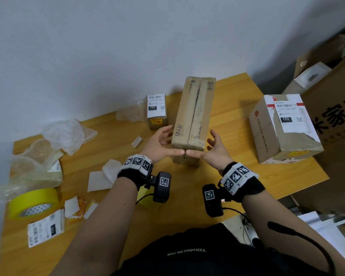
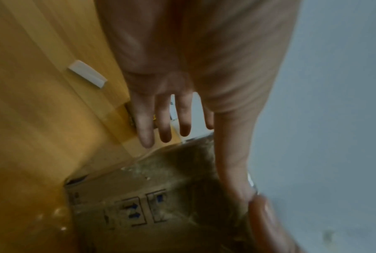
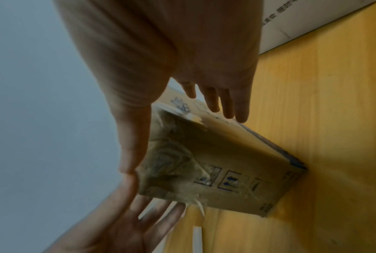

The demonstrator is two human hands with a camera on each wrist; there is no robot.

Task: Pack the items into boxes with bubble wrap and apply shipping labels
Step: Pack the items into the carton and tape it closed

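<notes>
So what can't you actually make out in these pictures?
- Contents of the long box: sealed, every view.
- Fine print on the small box label: too small, head view.
- Printed symbols on the long box's end: blurred and dim, both wrist views.
- Right-hand carton: cut off by the head view's edge.

Long brown taped box (image 1: 193,114) closed, handwriting on top, lengthwise mid-table; small labelled box (image 1: 156,111) just left of it; bigger labelled box (image 1: 283,128) well right; loose label (image 1: 45,229) near-left
</notes>
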